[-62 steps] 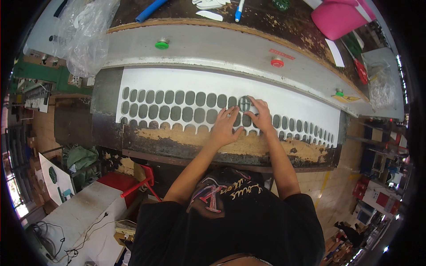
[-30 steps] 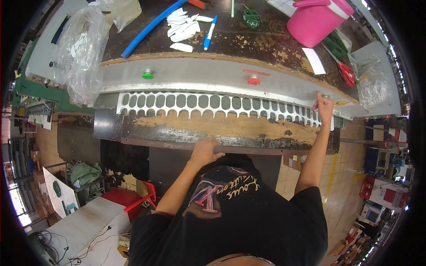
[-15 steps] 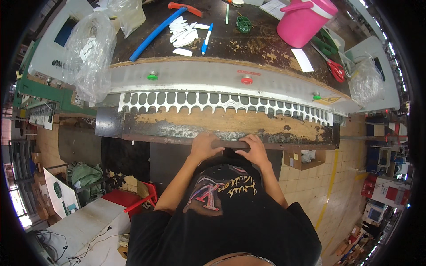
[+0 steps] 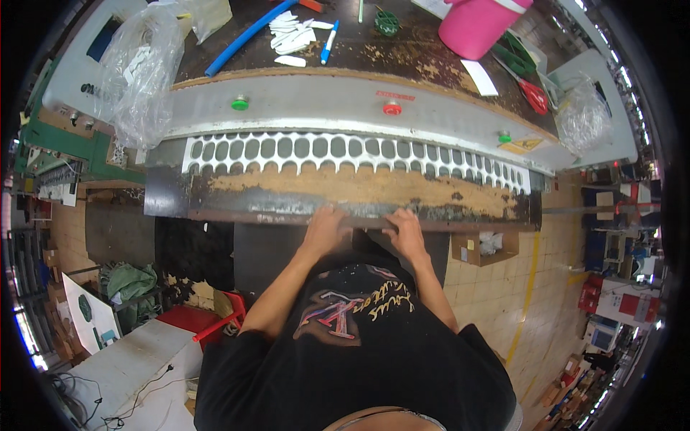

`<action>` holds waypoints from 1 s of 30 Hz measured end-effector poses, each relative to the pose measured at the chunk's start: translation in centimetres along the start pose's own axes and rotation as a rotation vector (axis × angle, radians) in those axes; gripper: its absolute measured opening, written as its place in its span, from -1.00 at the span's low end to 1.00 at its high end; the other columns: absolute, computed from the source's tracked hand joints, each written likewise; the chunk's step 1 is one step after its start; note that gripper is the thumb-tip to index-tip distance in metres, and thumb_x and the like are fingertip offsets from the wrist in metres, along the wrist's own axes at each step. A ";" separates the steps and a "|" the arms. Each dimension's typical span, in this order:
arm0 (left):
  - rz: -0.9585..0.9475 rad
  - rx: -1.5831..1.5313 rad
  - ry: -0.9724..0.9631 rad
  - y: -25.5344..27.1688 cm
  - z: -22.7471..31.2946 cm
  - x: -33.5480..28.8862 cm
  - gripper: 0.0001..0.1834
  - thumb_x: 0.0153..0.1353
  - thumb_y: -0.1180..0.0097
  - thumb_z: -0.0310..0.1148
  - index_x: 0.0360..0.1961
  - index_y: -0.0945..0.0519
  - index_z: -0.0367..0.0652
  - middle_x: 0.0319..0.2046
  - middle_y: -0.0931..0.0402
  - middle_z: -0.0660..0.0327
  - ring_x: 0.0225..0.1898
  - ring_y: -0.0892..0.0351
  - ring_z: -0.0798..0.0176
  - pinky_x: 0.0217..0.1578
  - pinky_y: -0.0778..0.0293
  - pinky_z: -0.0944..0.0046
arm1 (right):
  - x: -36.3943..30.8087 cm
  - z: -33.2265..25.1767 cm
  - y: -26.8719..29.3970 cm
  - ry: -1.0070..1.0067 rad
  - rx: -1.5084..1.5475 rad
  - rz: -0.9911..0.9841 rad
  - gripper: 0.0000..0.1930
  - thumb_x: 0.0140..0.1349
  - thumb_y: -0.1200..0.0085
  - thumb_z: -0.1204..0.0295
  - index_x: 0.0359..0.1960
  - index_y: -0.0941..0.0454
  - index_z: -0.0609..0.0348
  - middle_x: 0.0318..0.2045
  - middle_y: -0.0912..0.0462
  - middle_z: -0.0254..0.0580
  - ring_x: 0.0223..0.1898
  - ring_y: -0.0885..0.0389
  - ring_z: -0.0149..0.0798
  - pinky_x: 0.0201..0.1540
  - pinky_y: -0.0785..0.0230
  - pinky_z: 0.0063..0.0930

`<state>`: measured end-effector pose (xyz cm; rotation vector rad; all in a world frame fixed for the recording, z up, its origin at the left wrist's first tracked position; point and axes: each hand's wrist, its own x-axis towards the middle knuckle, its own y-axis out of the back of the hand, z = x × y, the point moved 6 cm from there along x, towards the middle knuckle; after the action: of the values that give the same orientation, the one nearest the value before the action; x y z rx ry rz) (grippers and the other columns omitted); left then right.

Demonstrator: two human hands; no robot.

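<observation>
Head view: L hand and R hand both curl over front edge of worn board, side by side near centre, apparently for even push/pull. White punched sheet lies behind board, under press bar.

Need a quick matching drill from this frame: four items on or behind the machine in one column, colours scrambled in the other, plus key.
Things:
1. tub at the far right of the bench
2. tube lying slantwise on the bench
3. button at the middle of the grey panel
4. punched sheet with oval holes

Colours:
A. white
B. red
C. pink
D. blue

Pairs: 1-C, 2-D, 3-B, 4-A
</observation>
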<state>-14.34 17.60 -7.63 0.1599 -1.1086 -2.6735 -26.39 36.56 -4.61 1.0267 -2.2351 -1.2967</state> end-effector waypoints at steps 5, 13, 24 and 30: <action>-0.274 -0.067 -0.012 1.4 1.5 0.5 -0.69 0.18 -0.34 -0.18 -0.16 -0.69 -0.17 -0.23 -0.62 -0.07 -0.06 -0.56 -0.22 -0.01 -0.48 -0.04 | -1.2 1.4 -0.7 -0.005 0.345 -0.294 -0.65 0.13 -0.39 0.38 -0.05 -0.67 0.18 -0.46 -0.65 -0.08 -0.38 -0.65 -0.06 -0.23 -0.48 -0.18; 0.266 0.202 -0.072 1.9 -2.1 9.9 -0.46 0.29 -0.07 -0.40 0.32 -0.41 -0.11 0.37 -0.30 -0.01 0.40 -0.21 -0.15 0.34 -0.14 -0.15 | 13.9 -1.8 -2.2 -0.152 0.099 0.079 -0.47 0.20 -0.32 0.15 0.08 -0.52 0.24 -0.44 -0.68 0.10 -0.36 -0.73 0.04 -0.27 -0.54 -0.15; 0.302 0.018 -0.058 -1.0 -3.9 7.7 -0.64 0.27 -0.11 -0.32 0.09 -0.62 -0.11 0.36 -0.30 0.01 0.42 -0.18 -0.11 0.35 -0.06 -0.22 | 5.3 3.7 -6.9 -0.356 1.188 0.289 -0.63 0.54 0.10 0.32 0.29 -0.30 0.15 -0.10 -0.57 -0.29 -0.22 -0.56 -0.38 -0.25 -0.46 -0.42; 0.272 0.224 -0.023 -1.6 -0.1 8.6 -0.57 0.11 -0.32 -0.08 -0.14 -0.74 -0.21 0.18 -0.41 -0.14 0.32 -0.21 -0.24 0.31 -0.02 -0.26 | 0.8 3.0 -7.4 -0.412 1.464 0.284 -0.53 0.56 0.11 0.18 0.37 -0.26 0.11 0.15 -0.48 -0.18 0.06 -0.54 -0.25 0.02 -0.53 -0.21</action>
<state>-22.86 16.34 -8.91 0.0146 -1.3306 -2.3165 -25.72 35.41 -12.54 0.6944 -3.4331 0.5434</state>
